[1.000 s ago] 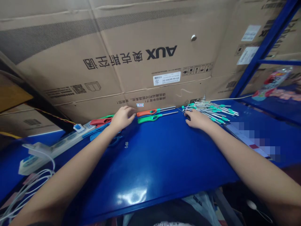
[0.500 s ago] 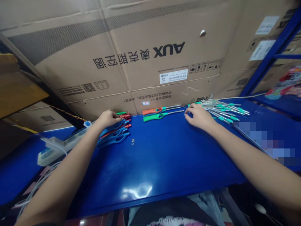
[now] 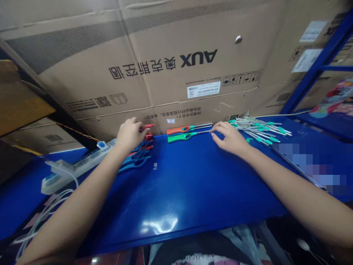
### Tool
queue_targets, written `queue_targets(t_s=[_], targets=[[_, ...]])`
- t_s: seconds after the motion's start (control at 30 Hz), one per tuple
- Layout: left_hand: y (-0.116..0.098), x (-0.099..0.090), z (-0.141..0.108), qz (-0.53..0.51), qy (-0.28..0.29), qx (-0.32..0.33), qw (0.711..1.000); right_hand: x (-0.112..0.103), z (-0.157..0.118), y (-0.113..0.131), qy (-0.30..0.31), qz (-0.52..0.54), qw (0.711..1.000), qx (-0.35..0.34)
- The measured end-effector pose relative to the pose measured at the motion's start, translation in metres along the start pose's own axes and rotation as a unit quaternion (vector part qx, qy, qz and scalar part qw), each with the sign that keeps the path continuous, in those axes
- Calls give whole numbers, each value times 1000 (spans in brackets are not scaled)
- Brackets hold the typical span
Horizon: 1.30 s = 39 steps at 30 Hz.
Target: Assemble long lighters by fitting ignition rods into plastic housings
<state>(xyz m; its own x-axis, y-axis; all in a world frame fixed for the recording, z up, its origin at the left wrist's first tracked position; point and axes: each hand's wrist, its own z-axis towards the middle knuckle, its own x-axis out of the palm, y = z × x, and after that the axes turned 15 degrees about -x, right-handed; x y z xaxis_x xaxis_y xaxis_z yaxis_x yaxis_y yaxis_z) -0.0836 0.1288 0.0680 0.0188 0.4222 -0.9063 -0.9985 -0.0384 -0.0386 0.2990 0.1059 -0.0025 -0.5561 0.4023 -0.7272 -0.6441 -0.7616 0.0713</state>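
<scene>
My left hand is closed around a red lighter handle, its end sticking out past the fingers. Below it lies a pile of blue and red lighter handles, partly hidden by the hand. My right hand has curled fingers at the tip of the green lighter's metal rod; whatever lies between them is hidden. The green long-nosed lighter and an orange one lie side by side between my hands. Behind the right hand is a heap of metal rods with teal ends.
A large cardboard box stands along the back of the blue tabletop. On the left lie a white power strip and loose cables. A blue metal frame post rises at the right.
My left hand has risen off the pile and now holds a red handle. My right hand has shifted left, its fingertips now over the end of the green lighter's rod.
</scene>
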Motion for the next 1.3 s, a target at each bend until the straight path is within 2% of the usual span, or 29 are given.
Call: queue_targets(t_s=[0.03,0.1,0.2,0.3,0.4,0.5,0.6,0.67,0.73,0.8,0.9,1.0,1.2,1.3], targets=[[-15,-2,-11,-10,-17,51,998,0,2,6,-18,33,999,-27],[-48,-3,-38,-44,-13,147,988,-1,5,20,-33,105,991,-70],[-91,8,-79,-127,57,266,954,-1,8,43,16,229,968,-100],[-118,26,-110,-189,137,302,924,2,6,55,111,337,931,-87],[-129,38,-127,-256,166,287,908,6,3,51,195,385,902,-35],[-130,37,-134,-363,212,245,874,7,0,39,266,414,870,5],[-120,30,-132,-456,248,169,838,4,-1,30,299,422,856,1],[-109,29,-126,-452,218,149,852,2,0,29,302,409,861,-25],[-96,33,-120,-393,164,166,889,0,1,30,306,388,868,-51],[-84,41,-117,-345,155,177,909,-1,1,34,309,363,877,-61],[-74,55,-118,-339,175,182,906,2,0,37,292,320,899,-65],[-74,63,-122,-357,170,183,900,5,-1,36,263,289,918,-63],[-75,67,-123,-379,174,168,893,6,0,34,231,268,934,-52],[-74,68,-123,-378,168,161,896,6,1,32,195,283,938,-39]])
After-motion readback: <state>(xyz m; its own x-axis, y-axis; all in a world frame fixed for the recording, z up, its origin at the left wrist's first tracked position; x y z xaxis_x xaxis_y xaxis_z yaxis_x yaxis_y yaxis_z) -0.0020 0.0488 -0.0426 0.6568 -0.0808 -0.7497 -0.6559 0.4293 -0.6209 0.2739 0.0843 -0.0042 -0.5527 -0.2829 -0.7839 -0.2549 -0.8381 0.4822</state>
